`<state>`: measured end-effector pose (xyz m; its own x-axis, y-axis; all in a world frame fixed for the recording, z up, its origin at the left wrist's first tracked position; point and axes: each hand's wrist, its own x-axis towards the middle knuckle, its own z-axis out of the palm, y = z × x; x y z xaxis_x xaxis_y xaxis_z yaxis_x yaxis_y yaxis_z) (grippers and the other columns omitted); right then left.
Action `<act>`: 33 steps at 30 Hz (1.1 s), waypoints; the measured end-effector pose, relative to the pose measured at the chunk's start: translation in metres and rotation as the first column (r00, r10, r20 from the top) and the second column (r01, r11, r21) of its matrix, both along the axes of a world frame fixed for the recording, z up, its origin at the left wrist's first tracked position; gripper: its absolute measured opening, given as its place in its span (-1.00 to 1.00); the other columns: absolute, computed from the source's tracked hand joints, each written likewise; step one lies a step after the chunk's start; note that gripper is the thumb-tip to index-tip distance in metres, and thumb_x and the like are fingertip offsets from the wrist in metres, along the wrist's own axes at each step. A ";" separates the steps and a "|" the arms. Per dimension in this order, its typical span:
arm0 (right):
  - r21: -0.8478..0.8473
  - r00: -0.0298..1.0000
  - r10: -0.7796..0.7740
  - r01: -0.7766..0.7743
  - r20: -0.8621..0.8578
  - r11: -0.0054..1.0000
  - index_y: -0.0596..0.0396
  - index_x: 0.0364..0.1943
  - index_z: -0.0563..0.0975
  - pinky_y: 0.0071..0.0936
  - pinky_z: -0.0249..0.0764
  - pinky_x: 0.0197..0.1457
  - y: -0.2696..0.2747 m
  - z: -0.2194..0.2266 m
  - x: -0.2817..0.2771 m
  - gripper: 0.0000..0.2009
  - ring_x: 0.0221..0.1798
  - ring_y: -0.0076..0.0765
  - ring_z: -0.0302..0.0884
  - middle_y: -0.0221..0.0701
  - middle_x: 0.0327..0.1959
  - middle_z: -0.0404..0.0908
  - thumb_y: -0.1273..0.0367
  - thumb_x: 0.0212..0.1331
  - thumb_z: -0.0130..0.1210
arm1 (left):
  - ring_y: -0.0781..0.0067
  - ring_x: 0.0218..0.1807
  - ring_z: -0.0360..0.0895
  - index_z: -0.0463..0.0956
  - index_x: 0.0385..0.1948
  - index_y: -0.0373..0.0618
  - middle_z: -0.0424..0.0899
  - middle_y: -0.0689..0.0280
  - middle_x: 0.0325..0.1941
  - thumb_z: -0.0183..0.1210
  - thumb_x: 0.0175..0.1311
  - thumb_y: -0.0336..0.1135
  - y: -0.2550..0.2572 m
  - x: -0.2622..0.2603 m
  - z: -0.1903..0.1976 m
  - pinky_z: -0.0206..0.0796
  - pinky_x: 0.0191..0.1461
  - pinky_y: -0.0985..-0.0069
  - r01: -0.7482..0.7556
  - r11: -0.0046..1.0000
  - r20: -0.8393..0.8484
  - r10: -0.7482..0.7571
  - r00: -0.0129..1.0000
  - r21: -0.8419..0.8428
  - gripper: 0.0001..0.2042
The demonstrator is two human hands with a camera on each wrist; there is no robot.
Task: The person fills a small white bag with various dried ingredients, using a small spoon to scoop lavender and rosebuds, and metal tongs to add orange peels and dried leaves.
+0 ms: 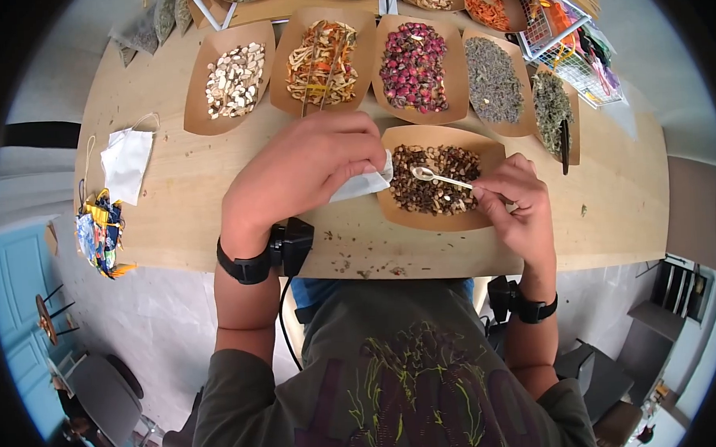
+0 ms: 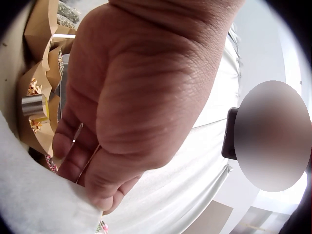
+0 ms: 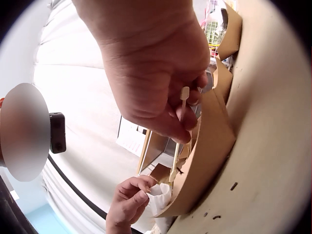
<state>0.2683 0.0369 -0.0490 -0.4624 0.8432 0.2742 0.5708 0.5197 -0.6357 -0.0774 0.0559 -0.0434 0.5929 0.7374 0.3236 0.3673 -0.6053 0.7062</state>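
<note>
The left hand pinches a white pouch at the left edge of a paper tray of dark brown pieces; the pouch mouth shows in the right wrist view. Between thumb and fingers the right hand holds a small light spoon, its bowl over the brown pieces. Up close in the left wrist view, the white pouch hangs from the left fingertips, and thin strands show between the fingers. What the pouch contains is hidden.
Behind stand paper trays of white pieces, orange-yellow slices with tongs, rosebuds and grey-green herbs. A white pouch and patterned cloth bags lie left. Wire baskets stand back right.
</note>
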 end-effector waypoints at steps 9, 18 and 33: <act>0.280 0.985 0.034 -0.081 0.167 0.957 0.08 -0.25 0.78 -0.21 0.34 0.04 0.002 0.022 -0.029 -0.80 -0.13 -0.18 0.52 -0.45 -0.32 0.68 0.56 -0.01 0.43 | 0.03 -0.08 0.67 0.71 -0.16 -0.18 0.70 0.22 -0.10 0.35 0.43 -0.45 0.001 -0.001 -0.001 0.50 -0.02 0.22 -0.013 1.000 0.012 0.013 1.000 0.014 -0.94; 0.196 0.967 0.111 -0.157 0.227 0.968 0.13 -0.24 0.78 -0.18 0.36 0.01 -0.016 0.010 -0.015 -0.76 -0.16 -0.15 0.51 -0.40 -0.32 0.66 0.60 -0.06 0.41 | 0.01 -0.10 0.66 0.72 -0.17 -0.15 0.70 0.23 -0.12 0.37 0.40 -0.43 0.000 0.001 -0.001 0.49 -0.04 0.20 -0.030 0.999 -0.016 0.030 0.999 0.043 -0.93; 0.176 0.970 -0.023 -0.020 0.241 0.984 0.11 -0.30 0.77 -0.18 0.38 0.00 -0.006 0.001 0.007 -0.84 -0.18 -0.14 0.55 -0.40 -0.36 0.71 0.60 0.03 0.40 | 0.01 -0.11 0.66 0.72 -0.18 -0.15 0.72 0.25 -0.13 0.39 0.37 -0.44 -0.002 0.001 -0.001 0.49 -0.05 0.18 -0.055 0.997 -0.027 0.056 0.998 0.047 -0.92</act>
<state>0.2754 0.0306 -0.0476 -0.5318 0.7927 0.2981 0.6970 0.6096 -0.3776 -0.0768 0.0541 -0.0449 0.5610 0.7539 0.3419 0.4201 -0.6152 0.6671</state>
